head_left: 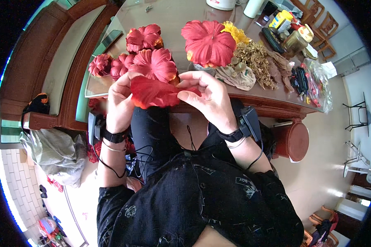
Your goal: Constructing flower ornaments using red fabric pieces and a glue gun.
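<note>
Between my two hands, above my lap at the table's front edge, stretches a red fabric petal piece (154, 94). My left hand (122, 96) pinches its left end. Thumb and fingers of my right hand (206, 91) close on its right end. Just beyond lie stacks of red fabric flower petals: a layered one (154, 65) right behind my hands, another (143, 38) farther back, and smaller ones (99, 65) to the left. A large stack of red petals (209, 43) with orange edges rests on a container, mostly hidden, beyond my right hand.
Right of the petals lie yellow artificial flowers (236, 33), a heap of dry brown stems (253, 59) and a beige cloth bundle (235, 77). Farther right are a jar (294, 44) and a clear plastic bag (317, 84). A phone (111, 38) lies at the table's left edge. A round stool (294, 142) stands right.
</note>
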`<action>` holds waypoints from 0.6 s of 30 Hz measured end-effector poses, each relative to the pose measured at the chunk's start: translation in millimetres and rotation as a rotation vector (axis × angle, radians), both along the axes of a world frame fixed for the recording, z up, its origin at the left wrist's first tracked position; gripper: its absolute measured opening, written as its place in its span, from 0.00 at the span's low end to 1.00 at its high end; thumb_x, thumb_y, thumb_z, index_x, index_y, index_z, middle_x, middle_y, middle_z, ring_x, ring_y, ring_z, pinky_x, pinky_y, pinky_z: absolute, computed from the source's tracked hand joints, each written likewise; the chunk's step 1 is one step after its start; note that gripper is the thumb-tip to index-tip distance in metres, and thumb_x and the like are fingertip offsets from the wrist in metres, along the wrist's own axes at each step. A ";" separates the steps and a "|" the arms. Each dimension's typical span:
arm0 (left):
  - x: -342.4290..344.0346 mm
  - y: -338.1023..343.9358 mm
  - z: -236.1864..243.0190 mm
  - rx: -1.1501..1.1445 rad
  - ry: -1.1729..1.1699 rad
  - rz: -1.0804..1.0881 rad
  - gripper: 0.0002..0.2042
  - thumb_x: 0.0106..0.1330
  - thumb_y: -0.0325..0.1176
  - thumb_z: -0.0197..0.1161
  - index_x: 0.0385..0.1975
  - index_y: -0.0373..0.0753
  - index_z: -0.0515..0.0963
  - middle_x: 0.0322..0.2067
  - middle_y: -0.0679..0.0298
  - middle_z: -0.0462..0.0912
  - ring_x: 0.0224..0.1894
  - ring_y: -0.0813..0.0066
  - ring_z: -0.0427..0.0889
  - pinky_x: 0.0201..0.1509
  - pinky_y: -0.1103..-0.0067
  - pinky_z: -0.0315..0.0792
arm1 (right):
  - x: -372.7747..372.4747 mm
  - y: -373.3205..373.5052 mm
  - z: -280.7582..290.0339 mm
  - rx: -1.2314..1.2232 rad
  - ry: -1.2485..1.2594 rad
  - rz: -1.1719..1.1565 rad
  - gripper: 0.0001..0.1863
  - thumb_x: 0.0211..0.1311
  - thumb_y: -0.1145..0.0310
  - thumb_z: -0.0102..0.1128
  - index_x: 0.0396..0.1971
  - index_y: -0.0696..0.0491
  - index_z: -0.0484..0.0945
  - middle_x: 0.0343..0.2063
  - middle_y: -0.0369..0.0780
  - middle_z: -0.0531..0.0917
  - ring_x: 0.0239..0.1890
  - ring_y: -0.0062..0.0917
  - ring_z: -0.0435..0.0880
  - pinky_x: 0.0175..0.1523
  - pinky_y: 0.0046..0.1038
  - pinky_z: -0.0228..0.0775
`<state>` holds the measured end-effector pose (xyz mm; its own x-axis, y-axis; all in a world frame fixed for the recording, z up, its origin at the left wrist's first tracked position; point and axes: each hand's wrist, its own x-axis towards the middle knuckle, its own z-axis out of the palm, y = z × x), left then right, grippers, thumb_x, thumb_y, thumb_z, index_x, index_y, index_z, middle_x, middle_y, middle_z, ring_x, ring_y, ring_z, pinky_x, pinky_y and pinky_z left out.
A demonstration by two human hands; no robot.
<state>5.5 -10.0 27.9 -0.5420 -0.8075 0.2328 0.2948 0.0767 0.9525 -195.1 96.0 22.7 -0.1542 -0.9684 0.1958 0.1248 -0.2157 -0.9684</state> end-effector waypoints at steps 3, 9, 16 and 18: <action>-5.6 6.3 -1.4 0.123 0.055 -0.118 0.13 0.58 0.19 0.60 0.43 0.32 0.73 0.38 0.65 0.80 0.40 0.81 0.79 0.47 0.83 0.73 | -1.3 5.1 2.0 0.023 0.000 -0.058 0.13 0.57 0.72 0.65 0.41 0.61 0.76 0.32 0.36 0.81 0.35 0.14 0.79 0.42 0.18 0.73; -27.3 18.9 -5.5 0.289 0.016 -0.167 0.11 0.59 0.21 0.63 0.42 0.34 0.77 0.38 0.65 0.82 0.38 0.81 0.80 0.48 0.81 0.74 | -15.1 13.8 -2.2 0.022 0.170 -0.134 0.12 0.62 0.68 0.61 0.38 0.62 0.77 0.31 0.36 0.82 0.32 0.12 0.77 0.36 0.16 0.70; -43.5 15.5 8.1 0.245 -0.040 -0.199 0.07 0.60 0.24 0.64 0.38 0.34 0.80 0.35 0.67 0.83 0.36 0.85 0.79 0.43 0.85 0.73 | -24.7 19.9 22.7 -0.143 0.415 -0.240 0.16 0.54 0.64 0.68 0.34 0.61 0.78 0.28 0.39 0.83 0.30 0.18 0.80 0.38 0.23 0.71; -51.8 9.4 17.5 0.192 -0.080 -0.230 0.06 0.60 0.25 0.64 0.37 0.34 0.80 0.34 0.67 0.83 0.35 0.86 0.79 0.42 0.85 0.73 | -30.9 22.3 37.3 -0.067 0.443 -0.269 0.15 0.53 0.64 0.69 0.31 0.61 0.79 0.26 0.40 0.83 0.30 0.19 0.80 0.39 0.23 0.71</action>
